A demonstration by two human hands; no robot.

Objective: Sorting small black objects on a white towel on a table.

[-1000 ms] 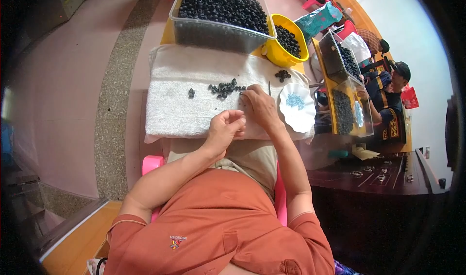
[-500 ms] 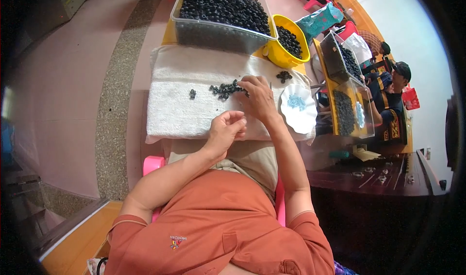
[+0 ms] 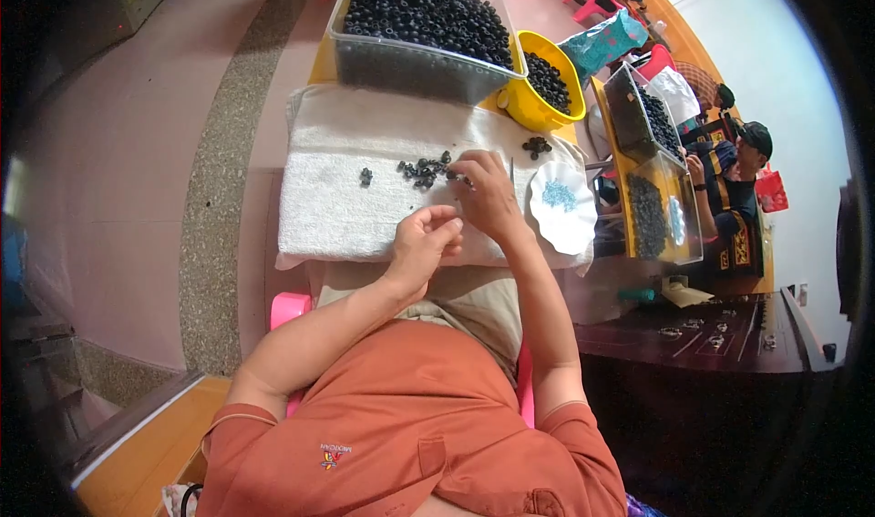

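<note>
head | right hand (image 3: 488, 193) on towel (image 3: 346, 198), fingertips pinched at the near end of bead pile (image 3: 422, 170), grasp unclear | pile lies just left of it, long axis left-right | left hand (image 3: 424, 243) nearer the body, curled, contents hidden

Teal package: a crumpled teal bag (image 3: 603, 41) with a speckled pattern, lying just beyond the yellow bowl at the far right of the table.
White bag: a pale plastic bag (image 3: 676, 93), bunched up, beside the far clear bin on the right-hand table.
Red bag: a small red bag (image 3: 771, 190) near the seated co-worker, against the wall.
Screens and signs: none to be seen.
</note>
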